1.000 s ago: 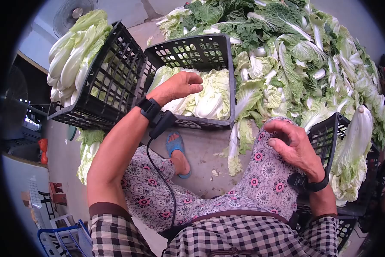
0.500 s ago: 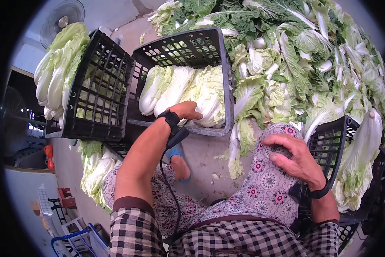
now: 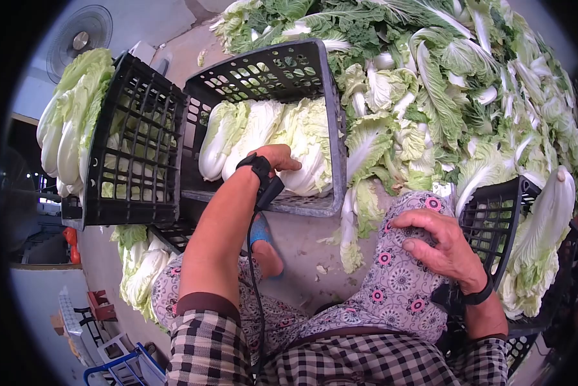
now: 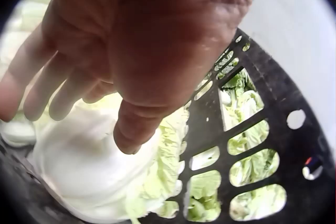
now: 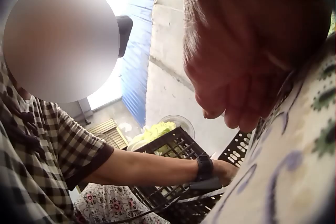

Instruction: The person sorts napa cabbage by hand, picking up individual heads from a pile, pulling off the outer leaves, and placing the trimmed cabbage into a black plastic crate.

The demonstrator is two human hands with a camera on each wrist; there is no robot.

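Your left hand (image 3: pixel 277 158) reaches into the black crate (image 3: pixel 332 128) at centre frame, fingers spread and loose over the pale napa cabbages (image 3: pixel 302 138) lying side by side inside; the wrist view shows the hand (image 4: pixel 131 51) open above a white head (image 4: pixel 100 161), w/ nothing pinched. Your right hand (image 3: pixel 440 241) rests flat on your knee (image 3: pixel 404 257), lower right, fingers relaxed.

Risk, as judged: the crate looks near full, so a head pushed hard vs. the wall could bruise or shed outer leaves. Whether the crate sits level can't be told; if tilted, it could slide toward your foot (image 3: pixel 263 241) just below.

Around you: a second crate (image 3: pixel 134 148) stands on its side at upper left w/ cabbages (image 3: pixel 67 116) stacked behind it. A loose cabbage pile (image 3: pixel 469 83) fills the upper right. Another crate (image 3: pixel 495 219) sits by your right knee, a long head (image 3: pixel 546 212) leaning on it. Trimmed leaves (image 3: pixel 350 238) lie on the floor btw. crate and knee. The wrist cable (image 3: pixel 253 270) hangs near your leg, a possible snag.
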